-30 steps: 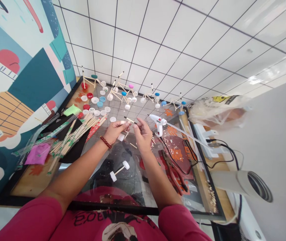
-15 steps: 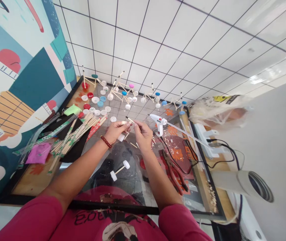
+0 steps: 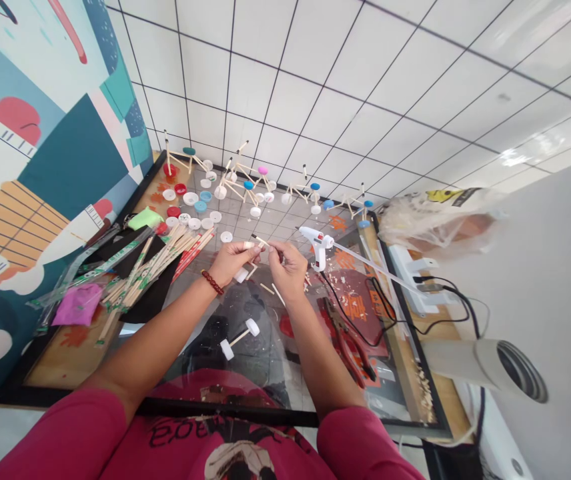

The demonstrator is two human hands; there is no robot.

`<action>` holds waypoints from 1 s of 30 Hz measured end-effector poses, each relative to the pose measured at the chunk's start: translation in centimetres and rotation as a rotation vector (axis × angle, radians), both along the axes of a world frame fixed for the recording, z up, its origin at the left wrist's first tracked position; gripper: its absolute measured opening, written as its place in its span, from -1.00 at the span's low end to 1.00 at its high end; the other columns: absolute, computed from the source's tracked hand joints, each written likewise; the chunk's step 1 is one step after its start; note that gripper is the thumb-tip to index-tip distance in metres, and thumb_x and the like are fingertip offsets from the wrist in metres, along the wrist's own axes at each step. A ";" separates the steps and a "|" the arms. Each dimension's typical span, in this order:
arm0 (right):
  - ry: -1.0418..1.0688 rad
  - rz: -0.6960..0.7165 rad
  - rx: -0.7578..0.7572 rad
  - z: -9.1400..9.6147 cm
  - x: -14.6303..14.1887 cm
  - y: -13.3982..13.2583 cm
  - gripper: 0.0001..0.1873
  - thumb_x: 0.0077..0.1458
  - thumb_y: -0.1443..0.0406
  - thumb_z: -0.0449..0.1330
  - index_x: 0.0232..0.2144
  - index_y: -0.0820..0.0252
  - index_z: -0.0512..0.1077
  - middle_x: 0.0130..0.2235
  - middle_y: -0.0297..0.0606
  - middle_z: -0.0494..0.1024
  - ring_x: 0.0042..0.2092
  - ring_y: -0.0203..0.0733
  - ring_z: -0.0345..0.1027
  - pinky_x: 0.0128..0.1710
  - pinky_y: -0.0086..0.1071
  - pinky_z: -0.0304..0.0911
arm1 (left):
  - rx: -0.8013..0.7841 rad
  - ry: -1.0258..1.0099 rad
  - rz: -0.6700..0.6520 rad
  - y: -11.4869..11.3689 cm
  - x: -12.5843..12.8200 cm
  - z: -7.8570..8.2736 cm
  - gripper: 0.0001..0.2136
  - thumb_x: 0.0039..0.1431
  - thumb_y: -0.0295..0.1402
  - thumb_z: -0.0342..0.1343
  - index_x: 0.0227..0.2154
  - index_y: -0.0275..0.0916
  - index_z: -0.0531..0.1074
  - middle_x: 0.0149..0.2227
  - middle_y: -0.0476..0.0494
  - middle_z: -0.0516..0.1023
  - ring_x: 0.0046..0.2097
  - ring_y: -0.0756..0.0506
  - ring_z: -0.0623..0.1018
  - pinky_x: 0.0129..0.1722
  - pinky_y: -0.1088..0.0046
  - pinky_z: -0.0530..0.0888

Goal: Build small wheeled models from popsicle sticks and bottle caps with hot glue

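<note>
My left hand [image 3: 230, 260] and my right hand [image 3: 288, 263] meet over the glass table [image 3: 265, 373], fingers pinched together on a thin wooden stick piece [image 3: 260, 241] held between them. A white bottle cap [image 3: 241, 274] hangs just under my left hand, seemingly joined to the stick work. Loose short sticks [image 3: 271, 290] lie below my hands. A finished axle of two white caps on a stick [image 3: 238, 339] lies nearer to me.
A white glue gun [image 3: 315, 241] stands right of my hands, its cord running to a power strip [image 3: 408, 280]. Red pliers [image 3: 348, 340] lie at the right. A chopstick pile [image 3: 155, 263], loose caps [image 3: 190, 207] and several stick models [image 3: 245, 183] fill the left and back.
My hands have drawn slightly closer together around the stick; my right hand has shifted a little down. Everything else is still.
</note>
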State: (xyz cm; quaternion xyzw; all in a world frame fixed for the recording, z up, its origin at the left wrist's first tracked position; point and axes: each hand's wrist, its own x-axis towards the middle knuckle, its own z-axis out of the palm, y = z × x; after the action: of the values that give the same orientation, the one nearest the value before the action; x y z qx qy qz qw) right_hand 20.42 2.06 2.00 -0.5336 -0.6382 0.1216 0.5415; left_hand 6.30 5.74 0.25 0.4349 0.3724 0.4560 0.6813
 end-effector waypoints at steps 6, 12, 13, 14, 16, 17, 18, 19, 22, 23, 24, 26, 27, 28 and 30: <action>0.096 -0.028 -0.036 -0.3 0.1 -0.1 -0.66 0.16 0.22 0.14 -0.04 0.18 0.49 -0.38 -0.31 0.53 -0.39 -0.29 0.34 -0.27 -0.36 0.30 | -0.100 -0.093 0.017 0.4 0.0 -0.4 -0.63 -0.19 -0.12 0.41 -0.38 -0.31 0.62 -0.53 -0.05 0.53 -0.50 0.03 0.47 -0.52 0.54 0.41; 0.209 -0.028 -0.181 -1.4 0.0 0.4 -0.62 0.17 0.14 0.15 -0.05 0.21 0.50 -0.37 -0.29 0.57 -0.38 -0.26 0.39 -0.27 -0.34 0.31 | -0.179 -0.194 0.062 0.8 -0.2 0.0 -0.59 -0.26 -0.16 0.44 -0.34 -0.32 0.62 -0.51 -0.05 0.54 -0.46 0.04 0.48 -0.46 0.54 0.42; 0.219 -0.026 -0.192 -1.6 -0.1 0.4 -0.62 0.16 0.13 0.16 -0.06 0.21 0.50 -0.36 -0.28 0.57 -0.37 -0.25 0.40 -0.26 -0.34 0.32 | -0.180 -0.192 0.057 0.8 -0.2 0.1 -0.59 -0.27 -0.15 0.44 -0.34 -0.32 0.62 -0.51 -0.05 0.54 -0.46 0.04 0.48 -0.46 0.54 0.42; 0.227 -0.023 -0.200 -1.7 -0.1 0.4 -0.62 0.16 0.12 0.16 -0.06 0.21 0.50 -0.36 -0.28 0.58 -0.36 -0.25 0.40 -0.26 -0.33 0.32 | -0.178 -0.189 0.053 0.7 -0.3 0.1 -0.59 -0.26 -0.15 0.44 -0.35 -0.33 0.62 -0.51 -0.05 0.54 -0.46 0.04 0.48 -0.45 0.54 0.42; 0.243 -0.018 -0.208 -1.7 -0.3 0.5 -0.62 0.16 0.12 0.16 -0.06 0.21 0.51 -0.34 -0.26 0.59 -0.34 -0.24 0.41 -0.24 -0.33 0.33 | -0.166 -0.182 0.044 0.7 -0.2 0.1 -0.60 -0.26 -0.15 0.44 -0.36 -0.33 0.62 -0.52 -0.05 0.54 -0.46 0.04 0.48 -0.44 0.52 0.42; 0.259 -0.013 -0.210 -1.7 -0.3 0.5 -0.61 0.16 0.12 0.17 -0.06 0.21 0.51 -0.34 -0.26 0.59 -0.33 -0.24 0.41 -0.24 -0.33 0.33 | -0.158 -0.177 0.038 0.7 -0.2 0.0 -0.61 -0.26 -0.15 0.44 -0.37 -0.33 0.62 -0.52 -0.05 0.54 -0.46 0.03 0.48 -0.43 0.52 0.42; 0.278 -0.007 -0.210 -1.7 -0.4 0.4 -0.61 0.15 0.12 0.18 -0.06 0.22 0.50 -0.33 -0.25 0.59 -0.32 -0.24 0.41 -0.24 -0.33 0.34 | -0.151 -0.172 0.032 0.7 -0.2 -0.1 -0.61 -0.26 -0.16 0.44 -0.37 -0.33 0.62 -0.52 -0.06 0.54 -0.46 0.03 0.48 -0.42 0.51 0.42; 0.299 0.000 -0.206 -1.7 -0.4 0.4 -0.61 0.15 0.12 0.19 -0.05 0.21 0.50 -0.33 -0.25 0.59 -0.32 -0.24 0.41 -0.24 -0.34 0.34 | -0.144 -0.164 0.026 0.7 -0.2 -0.2 -0.61 -0.26 -0.15 0.44 -0.38 -0.33 0.62 -0.52 -0.06 0.54 -0.45 0.02 0.48 -0.41 0.50 0.42; 0.345 0.019 -0.183 -1.7 -0.3 0.4 -0.61 0.13 0.13 0.21 -0.04 0.19 0.50 -0.30 -0.24 0.60 -0.32 -0.24 0.42 -0.22 -0.33 0.36 | -0.117 -0.130 -0.009 0.5 -0.1 -0.5 -0.61 -0.23 -0.13 0.42 -0.38 -0.32 0.61 -0.50 -0.07 0.54 -0.46 0.02 0.48 -0.42 0.50 0.42; 0.345 0.021 -0.174 -1.6 -0.3 0.4 -0.63 0.13 0.14 0.22 -0.06 0.18 0.51 -0.28 -0.24 0.61 -0.31 -0.24 0.44 -0.20 -0.32 0.37 | -0.106 -0.119 -0.026 0.5 0.0 -0.6 -0.61 -0.22 -0.11 0.41 -0.38 -0.32 0.60 -0.50 -0.06 0.54 -0.47 0.03 0.47 -0.44 0.50 0.41; 0.335 0.021 -0.165 -1.5 -0.3 0.4 -0.66 0.13 0.14 0.21 -0.09 0.17 0.53 -0.28 -0.24 0.62 -0.30 -0.23 0.45 -0.18 -0.31 0.37 | -0.095 -0.110 -0.041 0.4 0.0 -0.6 -0.62 -0.20 -0.10 0.40 -0.40 -0.31 0.60 -0.50 -0.06 0.53 -0.48 0.03 0.46 -0.46 0.51 0.40; 0.297 0.016 -0.148 -1.3 -0.3 0.3 -0.72 0.14 0.15 0.20 -0.18 0.15 0.56 -0.29 -0.24 0.63 -0.29 -0.22 0.46 -0.16 -0.30 0.38 | -0.072 -0.096 -0.063 0.3 0.0 -0.6 -0.63 -0.17 -0.08 0.38 -0.43 -0.30 0.58 -0.52 -0.05 0.52 -0.50 0.05 0.44 -0.49 0.53 0.38; 0.273 0.011 -0.138 -1.1 -0.3 0.3 -0.74 0.14 0.16 0.20 -0.21 0.15 0.57 -0.30 -0.25 0.63 -0.30 -0.23 0.46 -0.16 -0.30 0.38 | -0.060 -0.088 -0.067 0.2 0.0 -0.5 -0.64 -0.16 -0.07 0.38 -0.45 -0.30 0.58 -0.52 -0.04 0.51 -0.51 0.05 0.43 -0.49 0.53 0.37; 0.249 0.008 -0.126 -1.0 -0.3 0.2 -0.75 0.15 0.16 0.19 -0.24 0.15 0.58 -0.31 -0.25 0.63 -0.30 -0.23 0.46 -0.17 -0.31 0.38 | -0.048 -0.079 -0.065 0.2 0.0 -0.5 -0.64 -0.15 -0.07 0.37 -0.46 -0.30 0.58 -0.52 -0.04 0.51 -0.50 0.05 0.43 -0.49 0.54 0.37; 0.212 0.003 -0.103 -0.8 -0.3 0.2 -0.77 0.15 0.19 0.18 -0.26 0.16 0.58 -0.33 -0.26 0.63 -0.33 -0.25 0.44 -0.22 -0.33 0.37 | -0.028 -0.061 -0.057 0.1 0.0 -0.3 -0.65 -0.14 -0.07 0.36 -0.46 -0.30 0.58 -0.53 -0.04 0.50 -0.49 0.05 0.43 -0.48 0.53 0.37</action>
State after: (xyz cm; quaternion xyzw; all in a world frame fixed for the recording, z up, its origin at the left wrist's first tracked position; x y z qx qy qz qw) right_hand 20.16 2.21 1.25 -0.5438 -0.5711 0.2109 0.5776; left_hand 6.25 5.88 -0.08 0.4216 0.3454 0.4440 0.7112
